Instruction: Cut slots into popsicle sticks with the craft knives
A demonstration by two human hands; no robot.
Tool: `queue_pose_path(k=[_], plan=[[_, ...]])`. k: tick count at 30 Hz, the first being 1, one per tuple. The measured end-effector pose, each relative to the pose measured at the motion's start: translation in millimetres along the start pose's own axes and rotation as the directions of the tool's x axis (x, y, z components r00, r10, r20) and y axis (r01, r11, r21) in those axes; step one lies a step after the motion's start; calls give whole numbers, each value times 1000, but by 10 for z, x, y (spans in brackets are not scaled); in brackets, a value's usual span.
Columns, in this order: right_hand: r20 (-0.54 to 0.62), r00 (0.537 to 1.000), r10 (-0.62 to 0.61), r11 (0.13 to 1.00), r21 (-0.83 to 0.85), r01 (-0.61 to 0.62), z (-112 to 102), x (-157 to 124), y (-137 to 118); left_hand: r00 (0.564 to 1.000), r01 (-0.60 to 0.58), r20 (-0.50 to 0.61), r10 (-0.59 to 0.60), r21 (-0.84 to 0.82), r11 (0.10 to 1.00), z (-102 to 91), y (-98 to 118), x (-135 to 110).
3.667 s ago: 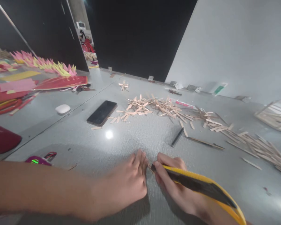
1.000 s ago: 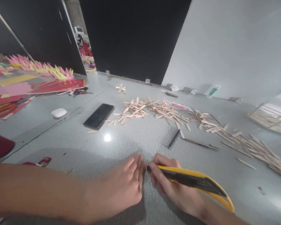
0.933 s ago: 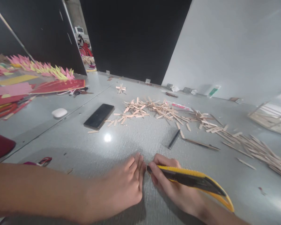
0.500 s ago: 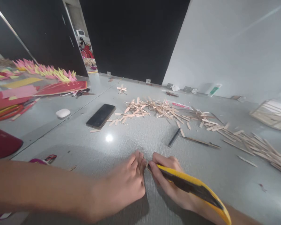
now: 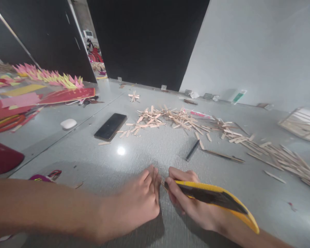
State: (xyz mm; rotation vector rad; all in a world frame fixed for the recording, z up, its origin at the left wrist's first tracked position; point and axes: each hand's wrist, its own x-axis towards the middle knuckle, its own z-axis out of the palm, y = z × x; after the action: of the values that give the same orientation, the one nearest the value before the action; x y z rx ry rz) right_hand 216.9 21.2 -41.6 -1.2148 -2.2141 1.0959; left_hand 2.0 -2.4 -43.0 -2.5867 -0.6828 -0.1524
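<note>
No readable text, numbers or signs, green-and-white item (image 5: 239,96) too blurred to read

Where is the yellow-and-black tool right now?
In the head view, the yellow-and-black tool is right of centre in the lower part, held in the right hand, its dark front end pointing toward the left hand.

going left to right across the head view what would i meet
maroon object at the left edge → white rounded case → black smartphone → star-shaped stick piece → yellow-and-black cutter in the right hand → slatted frame
</note>
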Motion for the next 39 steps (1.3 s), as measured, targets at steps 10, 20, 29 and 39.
queue_pose_path(k=[10,20,29,39], plan=[[-143,977,157,969,214,-124,17,-29,12,996,82,61,-63,-412,907,-33,-323,11],[-160,941,298,821,546,-167,2,-43,162,731,610,462,-502,-773,176,-237,-428,21],[-140,911,389,795,550,-255,-20,23,-110,669,300,399,-628,-917,-263,-677,-237,59],[-109,921,374,785,566,-252,69,-2,46,653,306,350,-671,-933,-190,-713,-208,27]])
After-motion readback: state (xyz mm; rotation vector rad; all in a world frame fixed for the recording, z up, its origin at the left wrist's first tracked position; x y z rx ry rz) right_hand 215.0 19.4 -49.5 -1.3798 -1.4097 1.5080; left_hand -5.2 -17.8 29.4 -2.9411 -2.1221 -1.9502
